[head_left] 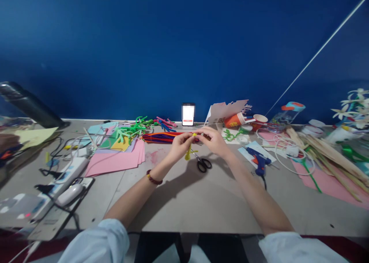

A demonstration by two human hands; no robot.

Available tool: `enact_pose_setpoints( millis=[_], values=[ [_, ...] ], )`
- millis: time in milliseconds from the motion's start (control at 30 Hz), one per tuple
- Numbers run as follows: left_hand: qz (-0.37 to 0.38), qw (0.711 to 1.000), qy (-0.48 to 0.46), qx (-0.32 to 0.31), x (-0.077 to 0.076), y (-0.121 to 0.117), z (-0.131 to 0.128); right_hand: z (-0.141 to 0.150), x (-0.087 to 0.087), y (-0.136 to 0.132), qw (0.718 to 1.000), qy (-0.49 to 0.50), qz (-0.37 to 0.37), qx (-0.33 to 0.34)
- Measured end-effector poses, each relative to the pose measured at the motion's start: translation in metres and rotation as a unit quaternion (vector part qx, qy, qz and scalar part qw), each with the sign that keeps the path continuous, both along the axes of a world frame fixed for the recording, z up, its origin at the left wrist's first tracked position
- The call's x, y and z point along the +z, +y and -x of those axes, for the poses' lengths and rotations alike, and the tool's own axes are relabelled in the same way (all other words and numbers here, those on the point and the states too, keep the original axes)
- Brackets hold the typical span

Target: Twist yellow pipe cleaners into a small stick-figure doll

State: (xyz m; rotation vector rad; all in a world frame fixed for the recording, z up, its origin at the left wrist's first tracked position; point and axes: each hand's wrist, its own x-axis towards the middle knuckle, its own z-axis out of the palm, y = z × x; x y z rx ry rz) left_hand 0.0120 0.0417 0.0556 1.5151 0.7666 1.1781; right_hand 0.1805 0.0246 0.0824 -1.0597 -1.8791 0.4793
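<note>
Both my hands meet above the middle of the table. My left hand [182, 145] pinches a fuzzy yellow pipe cleaner piece [188, 154], part of which hangs below the fingers. Fingertips of my right hand [213, 140] close on the same yellow piece at its upper end; its exact shape there is hidden by the fingers. Black-handled scissors [204, 165] lie just below, their blades pointing up behind the yellow piece. Behind my left hand rests a bundle of red, orange and purple pipe cleaners [157, 137].
A lit phone [188, 114] stands against the blue wall. Pink paper [115, 161], green pipe cleaners [129, 131] and a power strip [62, 178] lie left. A blue glue gun [261, 161], paper cups [235, 120] and dry husks [337, 155] lie right. Another person's hand [8, 143] shows at far left.
</note>
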Motion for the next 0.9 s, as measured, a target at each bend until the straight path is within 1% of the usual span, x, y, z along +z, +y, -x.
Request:
enact_pose_setpoints(
  millis=[100, 200, 267, 367, 433, 500, 567, 633, 700, 800, 900],
  values=[
    [0.067, 0.994, -0.014, -0.080, 0.006, -0.002, 0.001, -0.008, 0.002, 0.001, 1.000, -0.007, -0.001, 0.021],
    [0.105, 0.983, -0.016, -0.153, 0.010, -0.003, 0.004, -0.014, 0.008, 0.000, 0.999, -0.002, 0.001, 0.041],
    [0.124, 0.970, -0.020, -0.208, 0.010, -0.003, 0.006, -0.018, 0.013, -0.003, 0.998, -0.001, 0.013, 0.066],
    [0.158, 0.941, -0.027, -0.297, 0.009, -0.005, 0.008, -0.022, 0.020, -0.008, 0.990, 0.006, 0.050, 0.130],
    [0.176, 0.922, -0.031, -0.344, 0.007, -0.007, 0.009, -0.022, 0.023, -0.010, 0.980, 0.022, 0.081, 0.179],
    [0.182, 0.908, -0.033, -0.375, 0.005, -0.010, 0.009, -0.019, 0.022, -0.011, 0.968, 0.045, 0.107, 0.221],
    [0.179, 0.901, -0.036, -0.394, 0.003, -0.011, 0.010, -0.014, 0.020, -0.011, 0.958, 0.072, 0.125, 0.249],
    [0.173, 0.899, -0.043, -0.400, 0.002, -0.012, 0.010, -0.010, 0.016, -0.011, 0.953, 0.102, 0.135, 0.253],
    [0.168, 0.909, -0.050, -0.378, 0.003, -0.011, 0.011, -0.006, 0.013, -0.011, 0.953, 0.130, 0.141, 0.233],
    [0.144, 0.942, -0.033, -0.301, 0.009, -0.010, 0.010, -0.005, 0.011, -0.009, 0.957, 0.158, 0.161, 0.182],
    [0.064, 0.977, 0.038, -0.202, 0.017, -0.007, 0.009, -0.006, 0.009, -0.006, 0.967, 0.155, 0.162, 0.118]
  ],
)
